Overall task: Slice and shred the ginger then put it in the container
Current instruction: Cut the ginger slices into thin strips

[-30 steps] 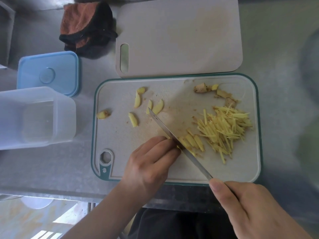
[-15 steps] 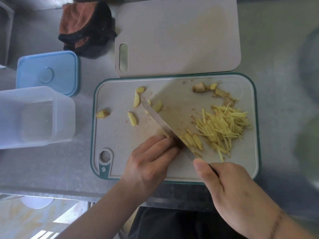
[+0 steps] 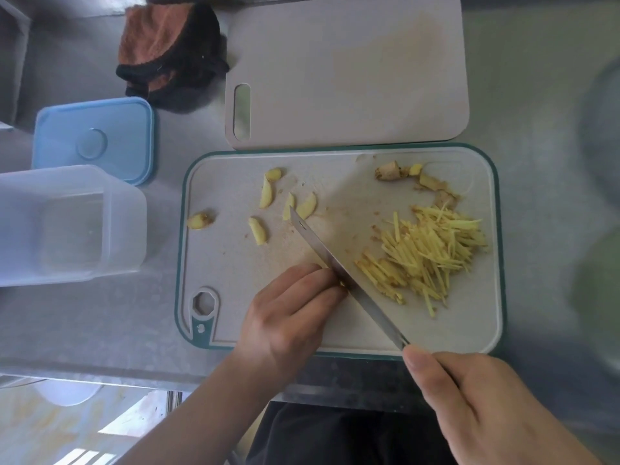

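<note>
A green-rimmed cutting board (image 3: 235, 283) lies before me. On its right is a pile of shredded ginger (image 3: 432, 253). Several ginger slices (image 3: 266, 198) lie on its left half, and peel scraps (image 3: 389, 171) at the top right. My right hand (image 3: 476, 404) grips the handle of a knife (image 3: 339, 273), whose blade runs diagonally across the board. My left hand (image 3: 288, 317) presses curled fingers on a bit of ginger against the blade; that piece is mostly hidden. A clear plastic container (image 3: 67, 223) stands left of the board, nothing inside it.
A blue lid (image 3: 94, 139) lies behind the container. A second, plain cutting board (image 3: 345, 68) sits beyond the first. A crumpled orange and black cloth (image 3: 167, 52) is at the back left. The counter edge runs just below the board.
The knife slid forward half a second ago with my right hand over the board, then drew back toward me. My left hand stayed on the ginger beside the blade.
</note>
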{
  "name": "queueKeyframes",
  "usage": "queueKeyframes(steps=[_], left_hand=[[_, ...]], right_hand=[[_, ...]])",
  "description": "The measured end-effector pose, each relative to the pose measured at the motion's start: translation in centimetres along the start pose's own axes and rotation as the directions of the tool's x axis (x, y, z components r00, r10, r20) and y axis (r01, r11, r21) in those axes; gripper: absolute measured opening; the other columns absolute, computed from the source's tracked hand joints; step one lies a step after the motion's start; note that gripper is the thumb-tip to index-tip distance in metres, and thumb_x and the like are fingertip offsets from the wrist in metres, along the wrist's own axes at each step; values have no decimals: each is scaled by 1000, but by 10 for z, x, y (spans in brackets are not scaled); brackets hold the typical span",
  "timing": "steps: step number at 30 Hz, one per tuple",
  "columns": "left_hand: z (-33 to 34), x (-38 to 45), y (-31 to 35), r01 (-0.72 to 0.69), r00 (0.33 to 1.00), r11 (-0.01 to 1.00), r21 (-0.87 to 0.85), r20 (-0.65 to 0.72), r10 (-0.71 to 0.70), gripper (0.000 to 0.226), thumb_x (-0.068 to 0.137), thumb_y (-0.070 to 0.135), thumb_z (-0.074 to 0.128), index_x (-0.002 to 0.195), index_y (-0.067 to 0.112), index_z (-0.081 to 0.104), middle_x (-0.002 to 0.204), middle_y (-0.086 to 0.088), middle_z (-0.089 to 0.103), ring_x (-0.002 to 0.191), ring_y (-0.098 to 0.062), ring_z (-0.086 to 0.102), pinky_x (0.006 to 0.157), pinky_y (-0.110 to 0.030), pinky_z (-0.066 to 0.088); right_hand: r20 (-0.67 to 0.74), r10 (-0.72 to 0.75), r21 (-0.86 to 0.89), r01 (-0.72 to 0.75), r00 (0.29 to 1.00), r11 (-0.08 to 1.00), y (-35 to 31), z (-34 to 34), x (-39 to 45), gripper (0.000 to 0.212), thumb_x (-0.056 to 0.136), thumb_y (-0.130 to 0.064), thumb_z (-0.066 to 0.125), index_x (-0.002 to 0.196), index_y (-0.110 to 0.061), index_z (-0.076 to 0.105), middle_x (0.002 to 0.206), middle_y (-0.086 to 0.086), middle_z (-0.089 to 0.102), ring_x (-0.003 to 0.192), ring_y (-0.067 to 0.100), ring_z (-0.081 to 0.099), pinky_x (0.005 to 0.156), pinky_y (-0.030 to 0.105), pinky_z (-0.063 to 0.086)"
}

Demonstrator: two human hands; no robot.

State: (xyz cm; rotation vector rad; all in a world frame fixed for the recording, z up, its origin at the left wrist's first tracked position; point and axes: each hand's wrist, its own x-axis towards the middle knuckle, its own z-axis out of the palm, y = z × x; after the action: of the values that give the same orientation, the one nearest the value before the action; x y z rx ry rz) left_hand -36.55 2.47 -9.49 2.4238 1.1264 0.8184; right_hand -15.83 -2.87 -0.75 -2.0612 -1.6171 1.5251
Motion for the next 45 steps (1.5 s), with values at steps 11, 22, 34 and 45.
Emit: queueKeyframes(steps=[11,22,34,45], left_hand=[[1,0,0,0,1000,1000,-21,-3,0,15,96,-5,61,95,-7,76,103,-17,73,101,-28,68,91,-34,56],[3,-3,-3,-7,1000,1000,-8,-9,7,12,90,-8,65,95,-8,76,101,-20,72,100,-29,67,86,-36,57],[4,-5,-5,-16,1000,1000,-20,-26,16,17,97,-4,60,94,-8,76,100,-21,73,98,-33,70,86,-38,58],[2,-2,-4,-13,1000,1000,-16,-1,13,15,97,-3,62,97,-6,77,104,-19,73,99,-29,69,89,-34,56]], right_hand=[[44,4,-24,-3,999,1000,-8,7,25,69,78,-75,13,50,-15,31,46,-4,44,47,11,42,49,25,32],[40,12,18,-13,999,1000,-3,3,6,71,65,-87,10,60,-26,46,47,-4,46,49,9,47,46,18,31],[49,27,58,-30,998,998,-11,-1,2,48,62,-82,9,62,-60,52,58,-32,55,70,-10,55,56,6,37],[40,-34,-18,35,999,999,-5,9,25,67,70,-83,11,56,-25,42,45,-2,40,45,11,40,47,20,30]])
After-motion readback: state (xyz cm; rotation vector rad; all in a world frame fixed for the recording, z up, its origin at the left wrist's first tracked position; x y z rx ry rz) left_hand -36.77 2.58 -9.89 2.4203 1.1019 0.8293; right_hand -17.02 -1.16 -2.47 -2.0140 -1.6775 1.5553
